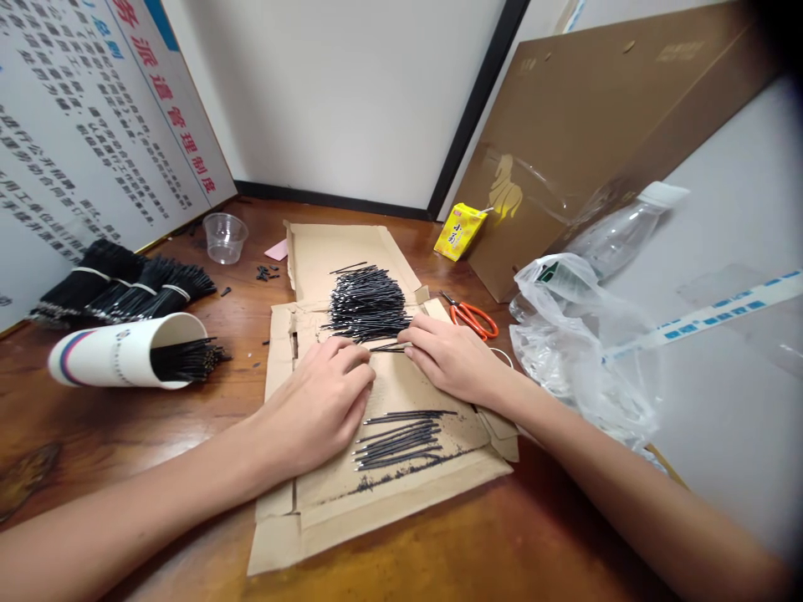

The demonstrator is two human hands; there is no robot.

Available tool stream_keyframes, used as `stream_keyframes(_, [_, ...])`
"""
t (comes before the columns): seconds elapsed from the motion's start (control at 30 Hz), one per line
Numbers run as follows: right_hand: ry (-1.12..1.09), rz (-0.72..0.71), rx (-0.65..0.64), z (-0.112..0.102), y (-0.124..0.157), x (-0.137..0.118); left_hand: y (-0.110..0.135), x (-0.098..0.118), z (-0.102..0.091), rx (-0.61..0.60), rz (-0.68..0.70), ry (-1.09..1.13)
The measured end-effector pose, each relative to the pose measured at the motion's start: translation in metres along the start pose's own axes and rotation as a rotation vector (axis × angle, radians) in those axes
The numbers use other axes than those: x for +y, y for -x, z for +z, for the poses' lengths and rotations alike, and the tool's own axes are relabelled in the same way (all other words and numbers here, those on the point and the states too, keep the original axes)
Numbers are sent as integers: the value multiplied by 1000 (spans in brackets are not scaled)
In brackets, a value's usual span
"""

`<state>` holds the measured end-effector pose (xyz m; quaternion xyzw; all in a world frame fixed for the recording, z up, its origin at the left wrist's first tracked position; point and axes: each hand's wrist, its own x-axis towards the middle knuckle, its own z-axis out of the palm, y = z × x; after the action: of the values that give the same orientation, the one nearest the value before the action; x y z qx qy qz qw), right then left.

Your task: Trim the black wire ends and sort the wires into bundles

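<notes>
A heap of thin black sticks (365, 303) lies on a flattened cardboard sheet (389, 502) on the wooden table. My left hand (323, 401) and my right hand (442, 355) rest on the cardboard just in front of the heap, fingers curled and pinched together on a few black sticks (387, 347) held between them. A small row of sorted black sticks (401, 439) lies near my left hand, with dark crumbs along the cardboard's fold.
A white paper cup (122, 351) lies on its side at left with sticks inside, behind it banded stick bundles (119, 288). A clear plastic cup (224, 237), yellow box (459, 232), orange scissors (472, 316), plastic bag (580, 334) and empty bottle (621, 230) stand around.
</notes>
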<state>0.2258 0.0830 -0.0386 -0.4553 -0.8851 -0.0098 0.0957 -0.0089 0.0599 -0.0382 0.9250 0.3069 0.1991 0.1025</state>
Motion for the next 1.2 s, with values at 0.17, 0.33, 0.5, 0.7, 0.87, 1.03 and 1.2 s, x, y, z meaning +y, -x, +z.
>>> stream_keyframes(0.17, [8, -10, -26, 3, 0, 0, 0, 0, 1, 74, 8, 23])
stream_keyframes(0.33, [-10, 9, -44, 3, 0, -7, 2, -3, -1, 330, -81, 142])
stream_keyframes(0.5, [-119, -62, -188, -9, 5, -23, 2, -10, -4, 404, -283, 201])
stream_keyframes(0.7, [-233, -168, -349, -24, 11, -38, 0, -13, -2, 327, -274, 150])
stream_keyframes(0.87, [-364, -181, -377, -28, 10, -36, 0, -13, -1, 281, -260, 158])
stream_keyframes(1.03, [-322, -61, -32, -9, -7, -17, 0, -12, -1, 264, -233, 156])
stream_keyframes(1.2, [-120, -52, 90, 20, -27, -5, 2, -11, -1, 260, -269, 181])
